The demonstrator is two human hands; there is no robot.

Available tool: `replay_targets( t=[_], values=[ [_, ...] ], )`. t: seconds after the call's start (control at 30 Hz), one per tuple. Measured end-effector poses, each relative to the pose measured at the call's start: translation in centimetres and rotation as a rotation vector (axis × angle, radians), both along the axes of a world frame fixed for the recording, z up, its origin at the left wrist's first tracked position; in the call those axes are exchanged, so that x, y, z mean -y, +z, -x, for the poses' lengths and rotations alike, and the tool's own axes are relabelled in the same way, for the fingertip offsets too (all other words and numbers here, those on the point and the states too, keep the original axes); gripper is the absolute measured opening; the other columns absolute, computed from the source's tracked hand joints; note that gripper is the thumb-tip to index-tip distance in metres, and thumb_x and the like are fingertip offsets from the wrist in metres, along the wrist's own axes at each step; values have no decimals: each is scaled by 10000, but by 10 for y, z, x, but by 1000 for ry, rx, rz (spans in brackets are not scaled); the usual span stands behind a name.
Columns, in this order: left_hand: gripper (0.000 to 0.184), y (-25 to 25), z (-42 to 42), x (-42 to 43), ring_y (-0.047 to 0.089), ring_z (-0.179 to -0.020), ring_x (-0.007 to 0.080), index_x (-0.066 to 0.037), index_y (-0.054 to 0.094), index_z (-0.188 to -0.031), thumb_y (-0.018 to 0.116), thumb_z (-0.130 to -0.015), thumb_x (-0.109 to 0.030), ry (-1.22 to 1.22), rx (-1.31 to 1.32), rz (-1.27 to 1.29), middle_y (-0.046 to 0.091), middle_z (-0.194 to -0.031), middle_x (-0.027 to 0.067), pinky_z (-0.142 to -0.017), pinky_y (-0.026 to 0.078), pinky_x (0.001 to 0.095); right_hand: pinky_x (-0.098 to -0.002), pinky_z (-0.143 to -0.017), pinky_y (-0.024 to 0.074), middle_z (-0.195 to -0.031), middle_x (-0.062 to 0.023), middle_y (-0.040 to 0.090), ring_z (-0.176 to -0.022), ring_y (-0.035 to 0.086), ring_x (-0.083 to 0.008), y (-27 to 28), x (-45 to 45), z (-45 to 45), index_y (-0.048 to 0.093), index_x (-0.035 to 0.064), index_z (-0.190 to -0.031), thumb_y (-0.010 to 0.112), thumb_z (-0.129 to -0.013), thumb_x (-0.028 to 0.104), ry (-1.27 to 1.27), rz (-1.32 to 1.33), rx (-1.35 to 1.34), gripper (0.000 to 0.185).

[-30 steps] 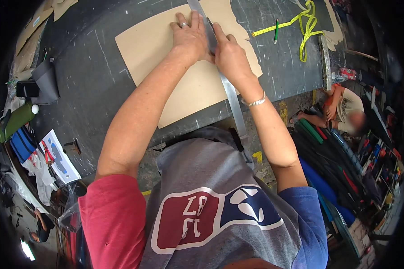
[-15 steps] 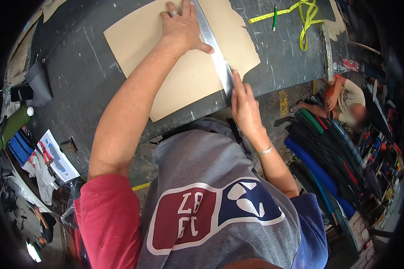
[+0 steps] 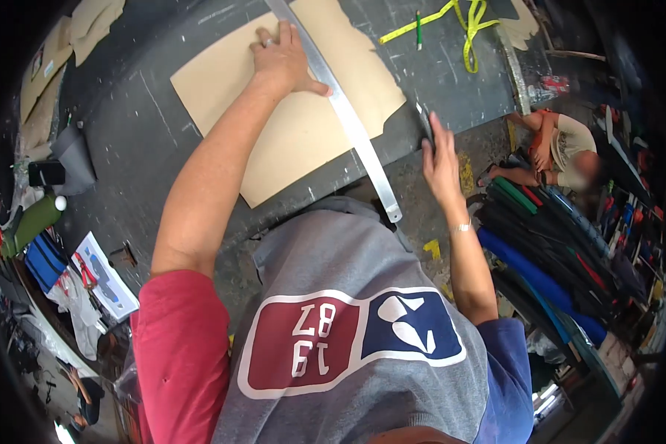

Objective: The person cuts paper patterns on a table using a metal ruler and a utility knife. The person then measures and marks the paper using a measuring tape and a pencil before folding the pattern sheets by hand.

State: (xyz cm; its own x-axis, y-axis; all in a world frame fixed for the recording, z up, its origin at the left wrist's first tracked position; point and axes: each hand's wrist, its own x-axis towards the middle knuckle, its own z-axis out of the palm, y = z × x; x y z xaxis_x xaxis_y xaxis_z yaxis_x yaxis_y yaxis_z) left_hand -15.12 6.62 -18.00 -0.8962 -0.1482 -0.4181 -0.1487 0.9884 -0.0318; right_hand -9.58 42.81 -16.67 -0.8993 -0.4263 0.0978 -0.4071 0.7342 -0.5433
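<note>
My left hand (image 3: 283, 63) lies with fingers spread on a sheet of tan cardboard (image 3: 274, 148). Its thumb and fingertips press along the edge of a long metal ruler (image 3: 354, 133). The ruler crosses the sheet at a slant, and its near end juts past the table edge towards my shirt. To the right of the ruler, my right hand (image 3: 442, 159) is raised at the table edge, closed around a slim dark utility knife (image 3: 425, 124) with a shiny tip. The knife is apart from both cardboard and ruler.
A yellow tape measure (image 3: 472, 37) and a green pencil (image 3: 419, 31) lie on the dark table (image 3: 140, 133). A green bottle (image 3: 41, 222) and a printed sheet (image 3: 105, 277) are at the left. Rolls of material (image 3: 540, 259) and a seated person (image 3: 562, 144) are at the right.
My right hand has moved right with the knife, away from the ruler. The ruler's near end now shows fully. My left hand still presses down, and the whole view has shifted slightly.
</note>
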Motion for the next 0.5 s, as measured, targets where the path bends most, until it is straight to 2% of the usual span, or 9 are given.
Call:
replay_targets(
  t=[0.1,0.2,0.27,0.33,0.43,0.5],
  values=[
    [1592,5,1,1,209,-1517,581,83,187,-1630,810,-515,-867,11,7,-9,171,-1722,239,-1154,347,619,-524,-939,505,-1225,-203,621,-1042,627,-416,-20,4,67,521,137,-1503,636,-970,66,5,-120,-253,549],
    [1591,8,1,-1,188,-1523,585,63,184,-1640,818,-506,-855,26,29,-20,162,-1729,227,-1162,333,628,-512,-991,469,-1242,-188,629,-1136,588,-414,-12,38,95,595,122,-1398,689,-933,164,-78,-255,-284,476],
    [1620,12,1,-1,179,-1532,571,98,136,-1632,802,-517,-870,19,49,-21,128,-1729,251,-1163,345,608,-493,-986,479,-1228,-191,635,-1158,581,-410,-12,74,103,632,84,-1298,793,-861,360,-89,-252,-39,541],
    [1634,18,-1,-1,158,-1543,568,90,126,-1637,802,-505,-875,28,54,-38,118,-1734,248,-1169,340,608,-505,-1014,489,-1212,-239,649,-1167,603,-424,-2,109,93,618,6,-1258,882,-743,513,-158,-267,161,769],
    [1639,10,-3,1,143,-1552,564,80,124,-1641,813,-496,-868,39,36,-43,104,-1738,245,-1184,325,613,-517,-1043,492,-1221,-297,644,-1213,598,-446,8,132,92,584,-58,-1248,932,-654,579,-199,-321,266,937],
    [1641,8,-4,2,134,-1557,561,73,122,-1643,823,-490,-860,51,20,-61,100,-1738,244,-1198,310,616,-519,-1062,488,-1250,-316,629,-1233,585,-468,9,137,90,559,-74,-1273,939,-647,577,-190,-319,338,980]
  ],
)
